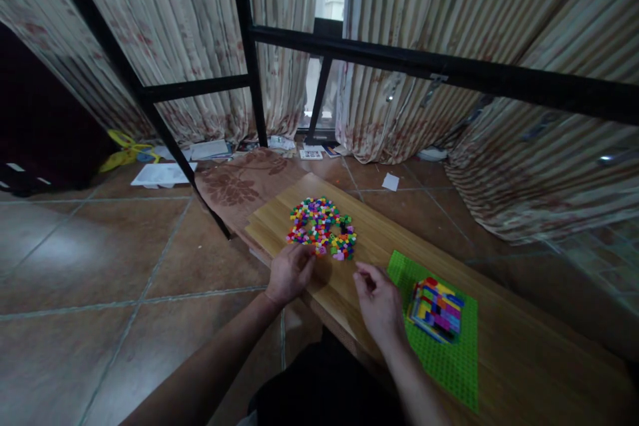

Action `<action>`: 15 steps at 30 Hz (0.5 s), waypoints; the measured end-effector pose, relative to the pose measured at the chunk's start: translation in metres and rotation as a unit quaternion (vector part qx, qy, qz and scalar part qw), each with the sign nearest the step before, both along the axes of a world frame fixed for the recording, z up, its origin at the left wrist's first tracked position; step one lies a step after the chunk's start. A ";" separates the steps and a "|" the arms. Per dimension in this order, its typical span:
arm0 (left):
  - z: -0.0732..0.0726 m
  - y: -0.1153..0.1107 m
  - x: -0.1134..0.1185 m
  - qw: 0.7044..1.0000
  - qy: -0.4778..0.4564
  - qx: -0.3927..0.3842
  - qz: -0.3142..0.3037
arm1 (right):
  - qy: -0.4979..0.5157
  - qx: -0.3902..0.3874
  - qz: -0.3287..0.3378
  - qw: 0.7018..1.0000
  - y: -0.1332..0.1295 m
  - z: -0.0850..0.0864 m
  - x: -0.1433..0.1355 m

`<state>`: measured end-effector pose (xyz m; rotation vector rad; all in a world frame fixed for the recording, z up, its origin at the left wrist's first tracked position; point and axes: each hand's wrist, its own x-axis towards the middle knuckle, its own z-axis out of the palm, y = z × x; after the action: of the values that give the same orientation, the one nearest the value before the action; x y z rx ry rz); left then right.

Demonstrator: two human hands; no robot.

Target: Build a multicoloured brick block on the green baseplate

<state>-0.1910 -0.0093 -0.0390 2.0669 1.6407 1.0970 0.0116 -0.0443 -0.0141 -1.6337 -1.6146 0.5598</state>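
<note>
- The left hand (291, 269) reaches to the near edge of the loose bricks (319, 216), fingers bent together; whether they pinch a brick, I cannot tell.
- The right hand (378, 299) hangs between the bricks and the green baseplate (456, 373), fingers curled toward the thumb; I cannot tell if anything is in its grasp.
- The bricks, small and many-coloured, lie spread in a patch on the wooden table (377, 233).
- On the baseplate, beyond the right hand, stands a blocky multicoloured build (439, 309).
- Past the table's far-left end lies a brown floral cloth (234, 186).
- Striped curtains (424, 6) hang behind a black frame (449, 66).
</note>
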 end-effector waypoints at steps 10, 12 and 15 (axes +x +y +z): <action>-0.012 0.032 0.003 0.970 0.194 -0.068 0.126 | -0.133 0.013 0.037 0.990 0.058 -0.031 -0.017; -0.015 0.043 0.008 0.975 0.174 -0.061 0.121 | -0.114 0.015 0.044 0.992 0.060 -0.033 -0.013; -0.016 0.058 0.019 0.984 0.128 -0.037 0.119 | -0.056 0.024 0.028 0.998 0.067 -0.031 -0.005</action>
<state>-0.1723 0.0484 -0.0555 2.0765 2.0624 0.8476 0.0064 0.0227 -0.0453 -1.6138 -1.7475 0.4607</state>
